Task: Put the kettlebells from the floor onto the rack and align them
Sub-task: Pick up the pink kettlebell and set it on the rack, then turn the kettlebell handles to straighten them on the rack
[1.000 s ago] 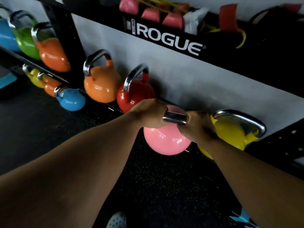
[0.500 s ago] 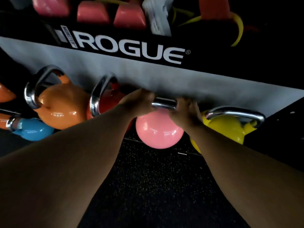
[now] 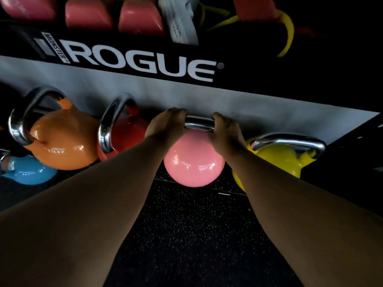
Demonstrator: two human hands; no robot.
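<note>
A pink kettlebell (image 3: 193,162) with a chrome handle hangs in the middle of the view, at the front edge of the low rack shelf (image 3: 228,191). My left hand (image 3: 165,126) grips the handle's left end and my right hand (image 3: 226,131) grips its right end. On the shelf to the left sit a red kettlebell (image 3: 126,137) and an orange kettlebell (image 3: 62,141). A yellow kettlebell (image 3: 284,160) sits to the right. Whether the pink bell rests on the shelf I cannot tell.
A blue kettlebell (image 3: 29,172) lies on the black rubber floor (image 3: 186,235) at the lower left. Above runs a black rack beam marked ROGUE (image 3: 143,61), with pink pads (image 3: 89,15) and yellow bands (image 3: 288,27) on the shelf over it. A black upright (image 3: 356,146) stands at right.
The view has closed in on the rack and tilted up. Both hands have carried the pink kettlebell forward, from over the floor to between the red and yellow bells.
</note>
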